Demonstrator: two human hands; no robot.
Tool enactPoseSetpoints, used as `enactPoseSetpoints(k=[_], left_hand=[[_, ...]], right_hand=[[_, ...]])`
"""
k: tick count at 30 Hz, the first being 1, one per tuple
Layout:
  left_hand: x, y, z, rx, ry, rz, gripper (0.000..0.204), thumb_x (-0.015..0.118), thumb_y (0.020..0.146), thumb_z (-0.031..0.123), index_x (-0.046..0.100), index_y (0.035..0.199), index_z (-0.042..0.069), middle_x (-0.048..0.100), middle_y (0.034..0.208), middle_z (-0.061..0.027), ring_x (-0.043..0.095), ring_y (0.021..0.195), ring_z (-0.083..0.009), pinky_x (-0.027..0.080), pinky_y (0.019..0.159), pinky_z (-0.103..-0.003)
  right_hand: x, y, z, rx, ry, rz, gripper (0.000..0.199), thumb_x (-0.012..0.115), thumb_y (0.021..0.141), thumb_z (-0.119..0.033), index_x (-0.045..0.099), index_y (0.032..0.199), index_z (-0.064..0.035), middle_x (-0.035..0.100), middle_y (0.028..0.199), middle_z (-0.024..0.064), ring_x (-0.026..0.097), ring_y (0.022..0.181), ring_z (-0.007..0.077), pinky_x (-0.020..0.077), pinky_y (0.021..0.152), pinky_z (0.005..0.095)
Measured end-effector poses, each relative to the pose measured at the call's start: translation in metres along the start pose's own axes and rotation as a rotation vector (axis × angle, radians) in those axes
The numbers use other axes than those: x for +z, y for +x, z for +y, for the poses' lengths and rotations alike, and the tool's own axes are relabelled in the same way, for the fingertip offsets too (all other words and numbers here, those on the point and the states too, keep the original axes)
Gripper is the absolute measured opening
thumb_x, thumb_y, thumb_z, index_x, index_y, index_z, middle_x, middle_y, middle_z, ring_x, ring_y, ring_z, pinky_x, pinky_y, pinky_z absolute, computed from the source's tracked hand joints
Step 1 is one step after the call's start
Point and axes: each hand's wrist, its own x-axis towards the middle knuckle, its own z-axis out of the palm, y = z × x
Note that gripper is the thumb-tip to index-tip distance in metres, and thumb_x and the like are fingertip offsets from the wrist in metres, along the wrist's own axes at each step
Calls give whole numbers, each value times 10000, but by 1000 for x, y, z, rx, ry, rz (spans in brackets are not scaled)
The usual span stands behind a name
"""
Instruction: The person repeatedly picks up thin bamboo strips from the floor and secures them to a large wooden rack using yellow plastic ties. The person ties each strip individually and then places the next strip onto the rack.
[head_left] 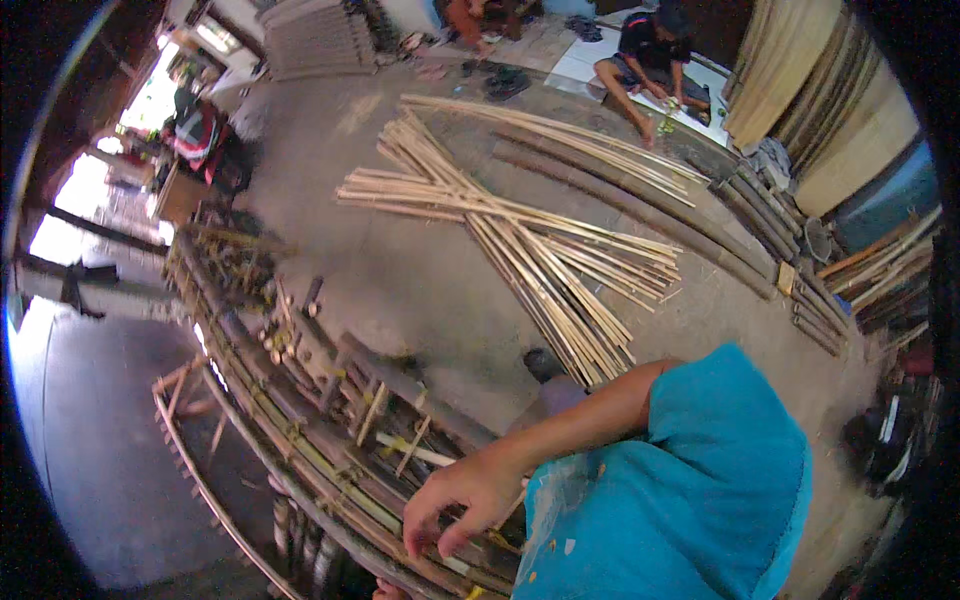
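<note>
My right hand (462,503) reaches down over a long rack of wooden and bamboo poles (345,485) at the lower middle. Its fingers bend downward, with a gap between thumb and forefinger; nothing shows in them. Beneath the fingertips runs a split bamboo strip; I cannot tell whether they touch it. Only a small part of my left hand (388,591) shows at the lower edge, by the outer pole, its fingers mostly hidden. Yellowish ties (345,480) wrap the poles in places. A teal sleeve (725,430) covers my right upper arm.
Bundles of thin pale sticks (520,215) lie crossed on the concrete floor ahead. Long dark poles (640,215) lie behind them. Another person (655,60) sits on the floor at the far right, near leaning woven panels (790,60). A motorcycle (205,145) stands far left.
</note>
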Motion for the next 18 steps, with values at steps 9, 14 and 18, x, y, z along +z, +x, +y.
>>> enactPoseSetpoints(k=[9,14,18], left_hand=[[-59,118,192,314,199,-61,326,519,912,221,577,1098,-41,623,952,-200,601,867,-323,471,757,-422],[-50,179,270,479,252,-144,332,525,909,209,564,1125,-41,619,991,-211,600,909,-331,470,785,-417],[-53,241,328,596,306,-212,340,529,907,199,553,1146,-41,616,1023,-221,599,942,-337,470,807,-413]], right_hand=[[-119,45,-129,-594,-138,-17,217,574,877,-226,621,949,-26,627,886,144,603,792,294,490,683,399],[-181,65,-135,-567,-225,20,207,576,855,-225,627,903,-30,629,841,148,605,756,306,488,657,411],[-230,91,-124,-506,-285,41,201,577,837,-224,633,867,-34,630,806,151,607,726,315,487,637,421]])
